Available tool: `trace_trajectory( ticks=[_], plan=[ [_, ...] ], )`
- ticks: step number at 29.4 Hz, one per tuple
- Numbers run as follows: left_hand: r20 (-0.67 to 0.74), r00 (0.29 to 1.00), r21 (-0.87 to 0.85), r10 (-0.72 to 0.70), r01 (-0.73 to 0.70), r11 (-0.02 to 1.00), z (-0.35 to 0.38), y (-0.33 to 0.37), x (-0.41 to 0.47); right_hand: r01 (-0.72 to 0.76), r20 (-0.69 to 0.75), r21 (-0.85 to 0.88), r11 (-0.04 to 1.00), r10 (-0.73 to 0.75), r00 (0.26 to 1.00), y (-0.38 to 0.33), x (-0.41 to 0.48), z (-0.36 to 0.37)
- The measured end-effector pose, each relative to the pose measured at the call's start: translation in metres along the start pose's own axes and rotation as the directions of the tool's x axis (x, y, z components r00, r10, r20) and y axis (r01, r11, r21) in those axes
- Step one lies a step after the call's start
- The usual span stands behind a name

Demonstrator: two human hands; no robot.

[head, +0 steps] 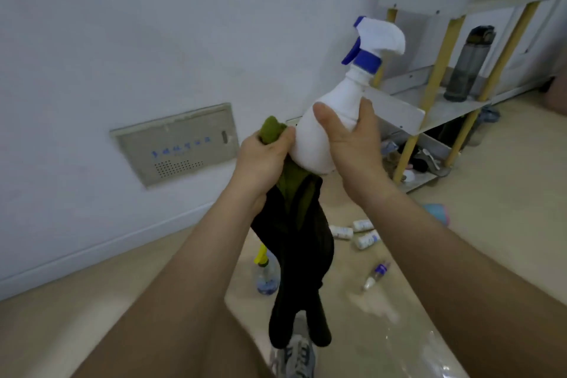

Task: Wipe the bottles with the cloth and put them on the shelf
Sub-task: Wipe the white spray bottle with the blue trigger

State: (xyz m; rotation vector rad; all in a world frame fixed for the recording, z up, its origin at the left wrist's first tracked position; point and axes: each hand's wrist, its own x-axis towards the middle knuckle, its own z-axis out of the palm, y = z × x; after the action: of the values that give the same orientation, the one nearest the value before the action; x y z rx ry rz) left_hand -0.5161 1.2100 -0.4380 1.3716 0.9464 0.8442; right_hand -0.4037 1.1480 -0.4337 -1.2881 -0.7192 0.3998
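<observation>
— Bare forearms (pixel 460 270) are seen closest, stretched forward. What is held at their ends?

— A white spray bottle (pixel 310 144) is gripped by the right hand (pixel 352 144). The thumb is laid across its front and the other fingers are curled round its far side. It is held in the air, tilted, with its blue trigger head above the fingertips.

— And the left hand (pixel 264 153)?

— A cloth (pixel 294 242) is clutched there. The fingers are closed round a green bunch of it, which is pressed to the bottle's side just left of the right thumb. The dark remainder is seen hanging below both hands.

— Where is the shelf (pixel 399 113)?

— Beyond the right fingers, apart from them. A dark bottle (pixel 466 67) is stood upright on it.

— What is seen lower down?

— On the floor, well below the fingers, small white bottles (pixel 365 238) are laid on their sides. A clear bottle with a yellow trigger (pixel 267 276) is partly hidden by the hanging cloth, and a shoe (pixel 294 353) is seen under the cloth's end.
</observation>
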Motion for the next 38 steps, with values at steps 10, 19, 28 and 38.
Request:
trace_trajectory(
  ticks=[10, 19, 28, 38],
  plan=[
    [-0.081, 0.994, 0.377, 0.071, -0.035, 0.925, -0.109, 0.012, 0.014, 0.110, 0.487, -0.395, 0.912, 0.106, 0.867, 0.060, -0.010, 0.078],
    [-0.237, 0.958, 0.358, -0.160, 0.239, 0.902, -0.159, -0.071, 0.036, 0.292, 0.518, -0.577, 0.763, 0.066, 0.853, 0.183, -0.055, 0.149],
    [-0.364, 0.922, 0.786, -0.133, 0.381, 0.486, -0.168, -0.193, 0.066, 0.521, 0.624, -0.776, 0.355, 0.314, 0.716, 0.255, -0.063, 0.158],
    [-0.303, 0.932, 0.843, -0.198, 0.359, 0.401, -0.150, -0.299, 0.083, 0.548, 0.574, -0.799, 0.247, 0.583, 0.575, 0.304, -0.060, 0.078]
  ],
)
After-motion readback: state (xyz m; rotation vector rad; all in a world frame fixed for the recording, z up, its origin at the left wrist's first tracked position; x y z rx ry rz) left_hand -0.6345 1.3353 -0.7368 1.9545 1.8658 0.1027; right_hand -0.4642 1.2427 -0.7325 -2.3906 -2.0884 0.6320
